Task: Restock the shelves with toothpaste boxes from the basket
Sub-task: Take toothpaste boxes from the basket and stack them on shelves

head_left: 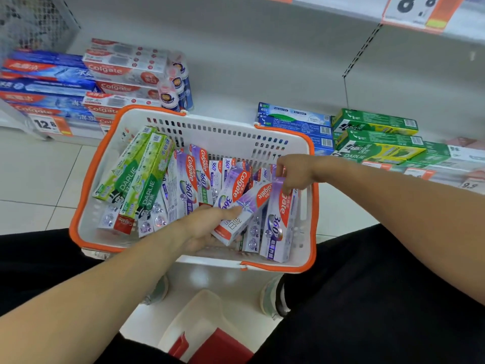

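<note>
In front of the bottom shelf (236, 106), on the pale glossy floor tiles (39, 174), stands a white plastic basket (210, 127) with slotted walls and an orange rim. It is filled with long, thin cardboard toothpaste boxes lying in a loose heap. Against its left wall lean two green boxes (136, 169), tilted with their far ends toward the far left corner. Purple-and-white boxes (189, 179) with red printed bands fill the middle and right of the basket, overlapping at many angles.

The left hand (204, 227) reaches in over the near rim and grips one purple-and-white box (244, 214) by its near end, thumb on top and fingers curled under; the box slants across the heap. The right hand (294, 174) comes in over the right rim and pinches the far end of another purple box (280, 219) that stands on its long edge along the right wall.

On the shelf, at its left end, flat stacks of blue boxes (44, 85) sit beside white-and-red boxes (123, 72), with small round-topped bottles (175, 85) just beside them. Behind the basket's far right corner lie blue boxes (296, 122), and further right are stacked green boxes (375, 135). Orange-and-white price tags (47, 124) are clipped to the shelf's front edge.
</note>
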`<action>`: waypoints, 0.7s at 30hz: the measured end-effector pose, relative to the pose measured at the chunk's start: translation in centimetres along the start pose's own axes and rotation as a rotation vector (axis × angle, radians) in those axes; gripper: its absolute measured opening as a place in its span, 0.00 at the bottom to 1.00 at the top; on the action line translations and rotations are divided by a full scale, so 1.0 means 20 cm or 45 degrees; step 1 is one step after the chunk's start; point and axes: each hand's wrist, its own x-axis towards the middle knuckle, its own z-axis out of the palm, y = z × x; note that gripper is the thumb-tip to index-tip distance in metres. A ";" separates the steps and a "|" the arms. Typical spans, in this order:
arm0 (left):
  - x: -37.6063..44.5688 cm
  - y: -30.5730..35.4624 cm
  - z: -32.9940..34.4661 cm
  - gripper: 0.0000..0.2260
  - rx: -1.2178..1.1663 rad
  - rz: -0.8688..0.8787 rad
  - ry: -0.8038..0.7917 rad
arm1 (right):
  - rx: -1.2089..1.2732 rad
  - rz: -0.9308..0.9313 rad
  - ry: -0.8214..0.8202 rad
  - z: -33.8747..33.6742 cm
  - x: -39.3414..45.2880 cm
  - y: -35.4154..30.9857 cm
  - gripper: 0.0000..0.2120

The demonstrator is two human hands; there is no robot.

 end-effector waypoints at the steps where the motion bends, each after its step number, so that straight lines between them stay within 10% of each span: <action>1: 0.00 0.00 0.01 0.12 -0.041 0.000 -0.007 | 0.096 -0.023 0.014 0.02 -0.01 0.00 0.15; 9: -0.01 0.06 0.05 0.17 -0.150 0.015 -0.030 | 0.587 -0.174 0.034 -0.07 -0.14 0.07 0.24; 14: -0.07 0.18 0.05 0.37 0.080 0.191 -0.014 | 0.803 -0.317 0.101 -0.24 -0.25 0.07 0.23; 21: -0.21 0.36 0.06 0.24 0.610 0.431 -0.134 | 1.201 -0.528 0.228 -0.34 -0.33 -0.04 0.23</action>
